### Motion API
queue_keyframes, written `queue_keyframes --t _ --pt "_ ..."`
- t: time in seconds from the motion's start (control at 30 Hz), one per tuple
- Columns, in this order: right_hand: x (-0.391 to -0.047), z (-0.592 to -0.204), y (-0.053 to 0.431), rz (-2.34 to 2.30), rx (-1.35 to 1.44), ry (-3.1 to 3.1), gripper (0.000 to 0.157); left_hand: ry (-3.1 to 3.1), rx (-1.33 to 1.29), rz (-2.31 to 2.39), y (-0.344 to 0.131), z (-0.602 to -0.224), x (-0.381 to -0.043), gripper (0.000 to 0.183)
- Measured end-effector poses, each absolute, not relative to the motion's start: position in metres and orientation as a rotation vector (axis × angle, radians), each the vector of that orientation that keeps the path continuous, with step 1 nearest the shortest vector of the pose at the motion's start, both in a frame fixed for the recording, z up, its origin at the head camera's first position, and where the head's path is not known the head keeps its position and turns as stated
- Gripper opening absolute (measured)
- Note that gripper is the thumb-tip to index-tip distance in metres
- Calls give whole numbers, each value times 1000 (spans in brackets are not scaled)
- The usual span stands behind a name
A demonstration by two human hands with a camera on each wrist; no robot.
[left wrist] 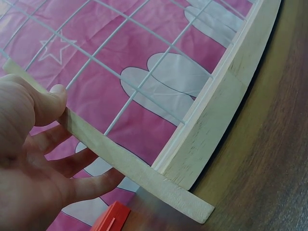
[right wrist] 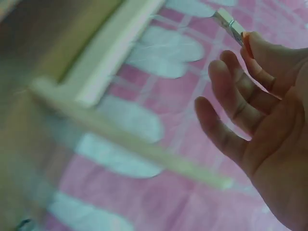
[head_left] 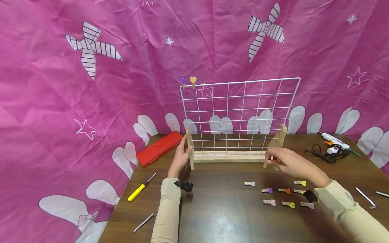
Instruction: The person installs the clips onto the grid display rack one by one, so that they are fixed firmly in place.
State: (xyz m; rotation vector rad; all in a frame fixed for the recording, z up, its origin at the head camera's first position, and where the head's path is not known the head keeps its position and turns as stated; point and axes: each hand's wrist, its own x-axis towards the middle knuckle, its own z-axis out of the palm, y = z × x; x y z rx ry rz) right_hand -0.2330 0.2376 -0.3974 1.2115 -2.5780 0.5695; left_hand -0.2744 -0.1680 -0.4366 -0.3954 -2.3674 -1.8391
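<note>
I have the left hand (head_left: 180,158) gripping a wooden upright (head_left: 191,162); well apart, the right hand (head_left: 287,162) pinches a wooden clothespin (right wrist: 227,23), other fingers loosely bent.

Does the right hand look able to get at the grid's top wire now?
Probably yes: the right hand, pinching a clothespin, is low before the grid, and nothing visible blocks the way up to its top wire.

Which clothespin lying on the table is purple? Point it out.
The purple-hearted clothespin immediately left of the orange-hearted clothespin; no other there is purple.
</note>
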Motion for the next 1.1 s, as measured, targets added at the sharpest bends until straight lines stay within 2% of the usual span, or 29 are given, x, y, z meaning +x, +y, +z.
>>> queue_keyframes --t 0.17,0.4,0.7,0.9,1.1 --pt "-237 -348 208 456 1294 -2486 13 -2354 -420 -1831 -168 -437 -275 65" --pt "-254 -280 168 470 1378 -2339 23 -2312 -476 -1806 -167 -438 -276 64" --pt "-269 -201 126 476 1369 -2304 20 -2331 -469 -1791 -169 -439 -275 64" --pt "-279 -160 98 375 1288 -2344 17 -2327 -470 -1817 -172 -442 -276 64" --pt "-292 -137 73 229 1202 -2390 19 -2329 -471 -1830 -171 -443 -275 64"
